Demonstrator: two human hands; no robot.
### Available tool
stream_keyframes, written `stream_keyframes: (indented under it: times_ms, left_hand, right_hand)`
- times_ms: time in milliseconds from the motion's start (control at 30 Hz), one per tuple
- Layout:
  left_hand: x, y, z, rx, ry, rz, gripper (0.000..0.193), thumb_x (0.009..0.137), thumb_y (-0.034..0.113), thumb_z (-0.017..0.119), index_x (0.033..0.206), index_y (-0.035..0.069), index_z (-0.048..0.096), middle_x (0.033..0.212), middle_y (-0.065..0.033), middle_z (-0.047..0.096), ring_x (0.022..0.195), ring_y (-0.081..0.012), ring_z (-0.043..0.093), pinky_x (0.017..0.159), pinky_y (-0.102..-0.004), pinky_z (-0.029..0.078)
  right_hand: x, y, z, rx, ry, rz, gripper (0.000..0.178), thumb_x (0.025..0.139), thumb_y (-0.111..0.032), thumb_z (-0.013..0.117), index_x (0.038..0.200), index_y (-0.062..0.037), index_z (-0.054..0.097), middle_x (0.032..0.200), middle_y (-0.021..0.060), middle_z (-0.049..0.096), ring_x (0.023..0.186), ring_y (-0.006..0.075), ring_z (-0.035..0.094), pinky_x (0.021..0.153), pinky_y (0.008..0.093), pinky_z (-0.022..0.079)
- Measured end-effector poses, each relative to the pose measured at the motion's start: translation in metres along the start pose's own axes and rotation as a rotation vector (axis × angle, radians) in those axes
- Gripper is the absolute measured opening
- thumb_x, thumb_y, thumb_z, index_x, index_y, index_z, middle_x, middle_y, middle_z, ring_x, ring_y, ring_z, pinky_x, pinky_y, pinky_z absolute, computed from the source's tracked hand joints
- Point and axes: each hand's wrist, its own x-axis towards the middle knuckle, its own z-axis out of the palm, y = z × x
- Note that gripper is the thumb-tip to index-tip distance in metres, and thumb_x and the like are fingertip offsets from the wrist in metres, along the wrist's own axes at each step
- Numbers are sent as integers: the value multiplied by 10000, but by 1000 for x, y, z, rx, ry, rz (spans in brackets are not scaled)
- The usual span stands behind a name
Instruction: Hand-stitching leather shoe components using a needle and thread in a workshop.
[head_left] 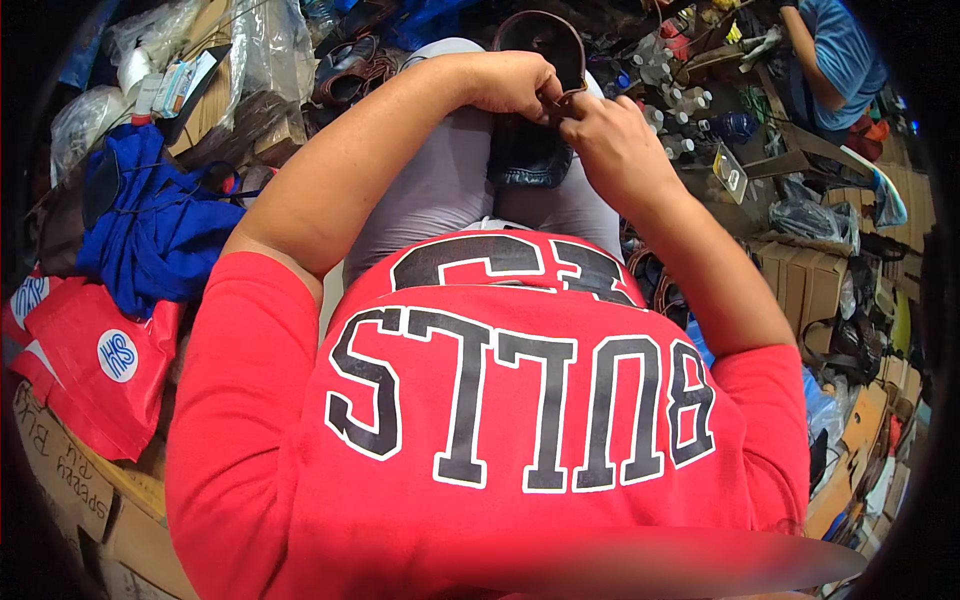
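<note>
A dark leather shoe [535,160] with a brownish rim lies between my grey-trousered knees. My left hand [512,84] is closed at the shoe's edge, fingers bent in a pinch. From the other side my right hand [617,143] pinches the same edge, and the two sets of fingertips almost meet. Whether a small tool or thread is also between the fingers is too small to tell. The fingers cover part of the shoe's middle.
Blue cloth [150,220] and a red plastic bag [95,360] lie at left, below clear plastic wrapping [270,60]. Dark shoes [350,70] sit beyond my left knee. Several small bottles [680,105] and cardboard boxes [800,280] crowd the right. Another person [845,65] in blue is at far right.
</note>
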Motion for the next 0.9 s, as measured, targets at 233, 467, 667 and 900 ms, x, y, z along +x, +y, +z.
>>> stream_keyframes:
  times_ms: [233,467,667,900]
  left_hand:
    - [13,-2,-6,28,83,-6,261,649,92,717,887,6,650,817,-94,629,758,-187,595,683,-297,457]
    - [7,-16,19,296,616,71,369,640,227,738,976,100,653,943,-129,609,895,-305,599,771,-373,486]
    - [-85,23,58,290,676,35,356,794,125,645,1125,37,551,1113,-155,589,1018,-288,575,884,-350,449]
    - [-140,8,30,-530,267,-160,376,825,80,615,1171,-36,523,1071,-77,612,976,-125,561,877,-266,437]
  right_hand:
    - [8,15,-3,79,-72,-16,134,789,-68,519,826,-86,646,854,100,592,798,259,598,727,356,434]
    - [-11,31,34,596,119,210,120,716,-114,692,834,-96,691,811,78,610,729,249,601,649,316,484]
    - [-59,50,38,1650,32,636,209,866,-209,620,975,-35,659,785,-8,574,654,57,508,606,203,406]
    - [-124,98,13,2584,459,-63,618,914,-339,542,1432,-177,246,580,-68,427,439,8,323,529,216,273]
